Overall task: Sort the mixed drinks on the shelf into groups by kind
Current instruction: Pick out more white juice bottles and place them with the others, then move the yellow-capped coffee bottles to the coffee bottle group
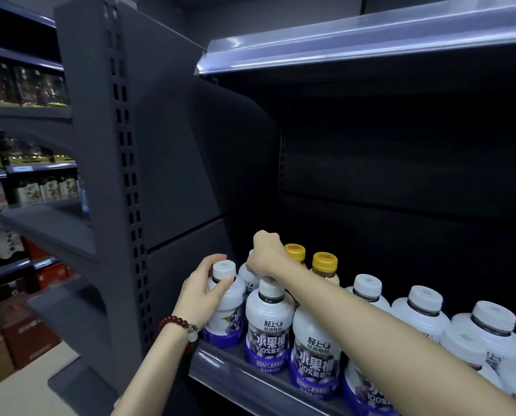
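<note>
Several white bottles with purple labels stand on the dark shelf [238, 382]. My left hand [204, 288] grips the neck of the leftmost white bottle [225, 310] at the shelf's left end. My right hand [265, 253] reaches further back and is closed over the top of a white bottle [247, 276] in the second row. Two yellow-capped bottles [325, 262] stand just right of that hand. More white bottles [422, 310] run in a row to the right.
A dark upright post [124, 175] and side panel bound the shelf on the left. An upper shelf with a clear price strip [340, 46] hangs overhead. Other shelves with boxed goods [28, 187] stand far left. The back of the shelf is dark.
</note>
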A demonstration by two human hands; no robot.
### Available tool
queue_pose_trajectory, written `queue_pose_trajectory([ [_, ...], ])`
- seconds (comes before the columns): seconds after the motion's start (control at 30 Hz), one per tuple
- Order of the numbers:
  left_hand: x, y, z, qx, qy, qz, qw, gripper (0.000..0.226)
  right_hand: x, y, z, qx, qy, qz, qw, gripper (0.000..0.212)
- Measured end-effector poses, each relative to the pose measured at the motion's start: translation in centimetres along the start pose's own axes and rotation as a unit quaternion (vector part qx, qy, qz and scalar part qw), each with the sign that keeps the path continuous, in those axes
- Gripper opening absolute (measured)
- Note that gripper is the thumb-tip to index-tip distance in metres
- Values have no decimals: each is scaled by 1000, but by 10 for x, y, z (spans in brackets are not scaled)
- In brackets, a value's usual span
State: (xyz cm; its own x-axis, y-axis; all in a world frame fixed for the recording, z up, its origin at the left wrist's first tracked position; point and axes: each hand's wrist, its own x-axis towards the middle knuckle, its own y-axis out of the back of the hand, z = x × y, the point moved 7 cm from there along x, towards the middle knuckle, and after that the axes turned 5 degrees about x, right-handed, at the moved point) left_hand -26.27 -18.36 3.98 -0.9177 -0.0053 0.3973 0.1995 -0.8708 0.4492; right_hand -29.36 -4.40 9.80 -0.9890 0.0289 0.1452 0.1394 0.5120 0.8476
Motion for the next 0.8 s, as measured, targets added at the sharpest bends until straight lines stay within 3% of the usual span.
queue_pose_trajectory([
  [0.23, 1, 2, 15, 90, -28, 14, 995, 42, -10, 3, -6, -1, 38, -28, 999, 33],
  [0.3, 1, 3, 32, 114, -61, 41, 991, 42, -21, 15, -8, 29, 53, -27, 998, 18],
  [0.43, 1, -4, 73, 76, -124, 70, 987, 35, -51, 56, 2, 114, 99, 26, 988, 48],
  [0.57, 13, -33, 102, -8, -112, 10, 994, 37, -82, 98, 37, 205, 105, 124, 965, 37],
  [0.67, 24, -60, 110, 11, -92, -59, 994, 48, -92, 109, 69, 227, 79, 185, 953, 34],
  [0.8, 39, -78, 99, 9, -23, -111, 994, 62, -88, 98, 99, 237, 23, 177, 955, 51],
])
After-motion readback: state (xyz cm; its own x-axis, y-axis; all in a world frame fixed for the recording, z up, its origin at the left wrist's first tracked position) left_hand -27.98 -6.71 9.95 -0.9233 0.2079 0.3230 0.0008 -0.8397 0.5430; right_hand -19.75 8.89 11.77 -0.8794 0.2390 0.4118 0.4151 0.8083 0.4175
